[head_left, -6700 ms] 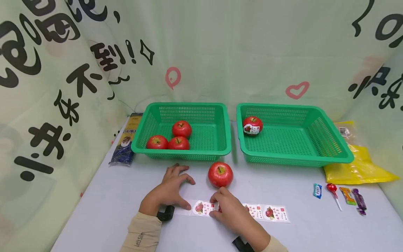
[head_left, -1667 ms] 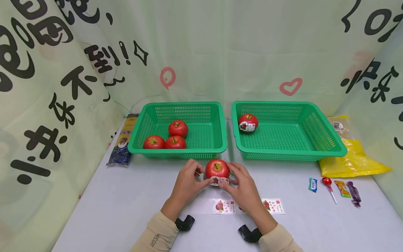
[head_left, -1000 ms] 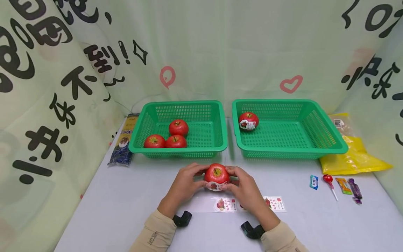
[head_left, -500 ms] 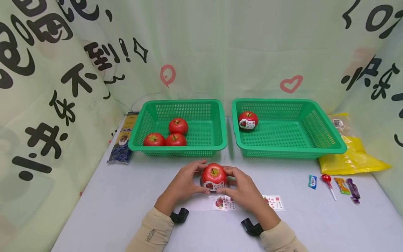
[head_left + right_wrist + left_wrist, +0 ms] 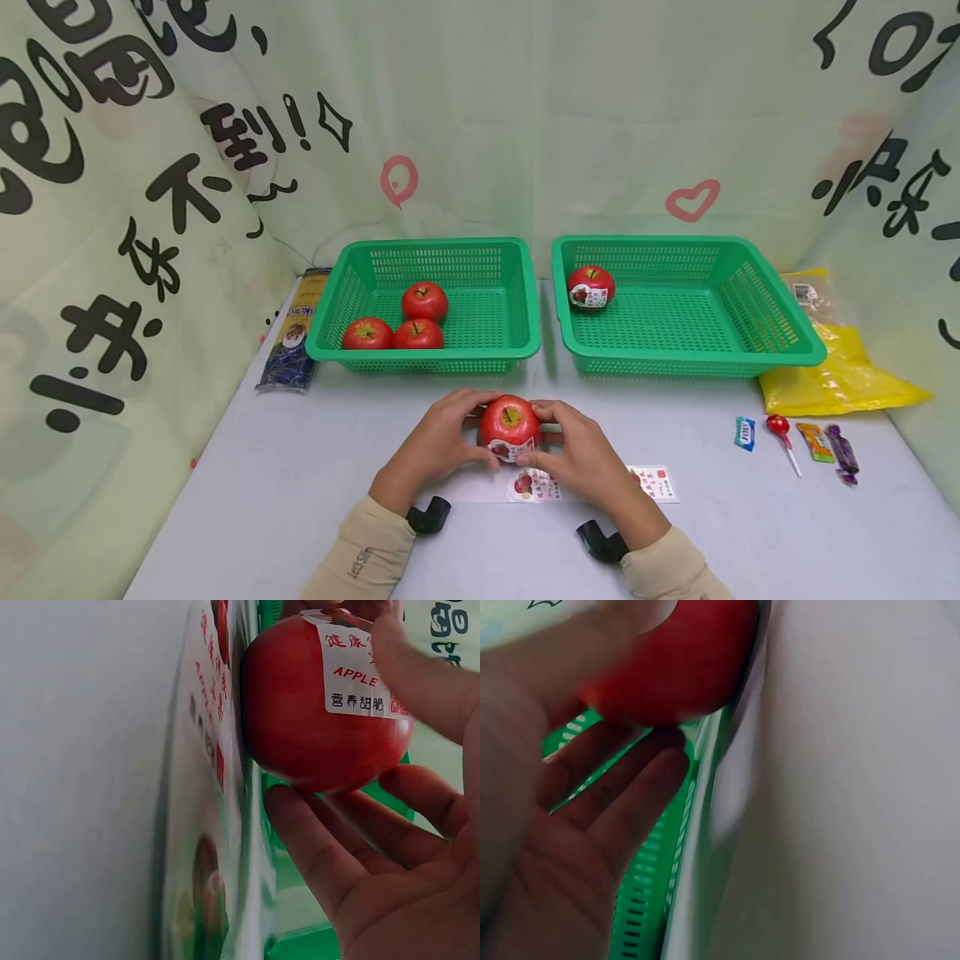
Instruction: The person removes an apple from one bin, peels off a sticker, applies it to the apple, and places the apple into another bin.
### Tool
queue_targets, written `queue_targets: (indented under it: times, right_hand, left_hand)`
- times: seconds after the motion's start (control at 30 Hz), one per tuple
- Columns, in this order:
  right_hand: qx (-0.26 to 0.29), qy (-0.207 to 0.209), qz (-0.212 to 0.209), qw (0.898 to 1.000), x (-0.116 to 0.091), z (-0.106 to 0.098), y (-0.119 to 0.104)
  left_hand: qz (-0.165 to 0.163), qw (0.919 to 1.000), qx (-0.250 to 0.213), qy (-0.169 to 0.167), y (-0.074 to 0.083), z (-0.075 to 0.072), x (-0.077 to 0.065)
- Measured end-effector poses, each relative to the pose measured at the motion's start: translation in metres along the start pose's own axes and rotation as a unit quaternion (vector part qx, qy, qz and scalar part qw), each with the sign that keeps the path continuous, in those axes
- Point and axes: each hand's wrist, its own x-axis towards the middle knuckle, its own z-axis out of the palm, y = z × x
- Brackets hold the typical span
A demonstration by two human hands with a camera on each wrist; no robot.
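Observation:
A red apple (image 5: pixel 509 421) with a white printed label (image 5: pixel 512 448) on its near side stands between both hands, in front of the baskets. My left hand (image 5: pixel 442 437) holds its left side, thumb low and fingers around the back. My right hand (image 5: pixel 581 442) holds the right side; in the right wrist view its thumb (image 5: pixel 420 679) presses the label, marked "APPLE", while the fingers curve around the fruit. In the left wrist view the apple (image 5: pixel 682 667) shows dark red beside the left fingers. Beneath the hands lies a sticker strip (image 5: pixel 534 485), partly hidden by the right hand.
The left green basket (image 5: pixel 427 355) contains three red apples (image 5: pixel 425 302). In the right green basket (image 5: pixel 697 360) is one labelled apple (image 5: pixel 591 287). A blue-and-gold packet (image 5: pixel 294 333) lies far left, a yellow bag (image 5: pixel 840 375) at right, with a lollipop (image 5: pixel 778 427) and wrapped candies (image 5: pixel 815 442) before it.
Earlier the right hand was at the sticker strip, with the left hand off the apple. The apple then got a label on its front, pressed by both hands, and has shifted slightly nearer.

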Motion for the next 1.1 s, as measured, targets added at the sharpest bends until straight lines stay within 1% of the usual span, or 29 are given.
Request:
queue_targets:
  times: [0.17, 0.33, 0.4, 0.53, 0.73, 0.83, 0.97, 1.07, 1.1]
  right_hand:
    - [-0.009, 0.017, -0.008, 1.0, 0.0, 0.0018, -0.0005]
    - [-0.032, 0.033, -0.009, 0.999, -0.0001, 0.0031, 0.0005]
    - [-0.035, 0.031, -0.008, 0.999, -0.0003, 0.0029, 0.001]
    - [-0.019, 0.021, -0.012, 1.0, -0.0008, 0.0015, 0.0016]
    - [0.008, 0.02, -0.015, 1.0, -0.0011, 0.0019, 0.0022]
    - [0.01, 0.019, -0.013, 1.0, -0.0014, 0.0024, 0.0023]
    - [0.013, 0.005, -0.005, 1.0, -0.0018, 0.0012, 0.0026]
    - [0.011, -0.004, 0.0, 1.0, -0.0017, 0.0013, 0.0032]
    - [0.009, -0.004, 0.001, 1.0, -0.0017, 0.0015, 0.0031]
  left_hand:
    - [-0.013, 0.9999, -0.009, -0.001, 0.0032, -0.0006, -0.0001]
    - [-0.021, 0.9997, -0.014, 0.001, 0.0042, 0.0003, 0.0003]
    - [-0.023, 0.9996, -0.018, -0.004, 0.0042, 0.0008, 0.0]
    - [-0.033, 0.9992, -0.021, -0.011, 0.0037, 0.0022, -0.0005]
    - [-0.045, 0.9987, -0.024, -0.002, 0.0052, 0.0048, -0.0005]
    - [-0.044, 0.9985, -0.033, 0.0, 0.0066, 0.0054, -0.0004]
    - [-0.052, 0.9976, -0.046, -0.004, 0.006, 0.0055, -0.0001]
    - [-0.055, 0.9973, -0.048, -0.007, 0.0044, 0.0048, -0.0001]
    - [-0.051, 0.9976, -0.046, -0.007, 0.0042, 0.0045, -0.0001]
